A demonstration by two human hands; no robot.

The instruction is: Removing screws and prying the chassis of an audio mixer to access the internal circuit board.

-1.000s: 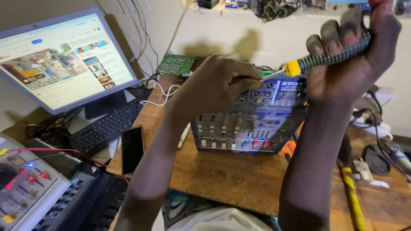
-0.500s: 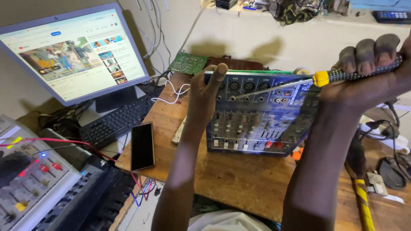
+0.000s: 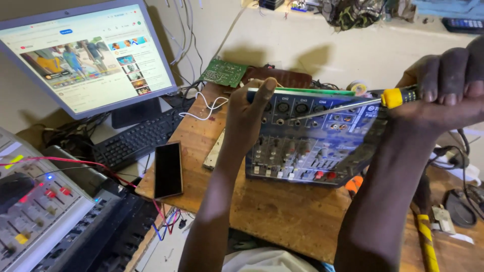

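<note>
My left hand (image 3: 249, 113) holds the blue audio mixer (image 3: 312, 138) at its upper left corner, the fingers folded over the top edge and the palm pressed against its side, so the grip of this hand is clamped on the mixer. The mixer stands tilted up on its lower edge, in the middle of the wooden tabletop (image 3: 282, 211), with its face of knobs and sockets turned toward me. My right hand (image 3: 443, 93) is closed tight around the handle of a screwdriver (image 3: 363, 105), which has a yellow collar and a long metal shaft; the shaft lies almost level across the upper part of the mixer, and its tip is at the sockets in the upper row, though I cannot tell if it touches a screw. Near the left edge of the tabletop a dark phone (image 3: 168, 168) lies flat, and a white cable (image 3: 206, 108) curls at the far left corner, just beside a green circuit board (image 3: 223, 73). Beyond the left edge there are a black keyboard (image 3: 133, 141) and a lit monitor (image 3: 83, 55). A second mixer in grey (image 3: 35, 211), with coloured buttons, sits at the near left, well apart from my hands. A yellow and black strip (image 3: 426, 236) lies near the right edge.
</note>
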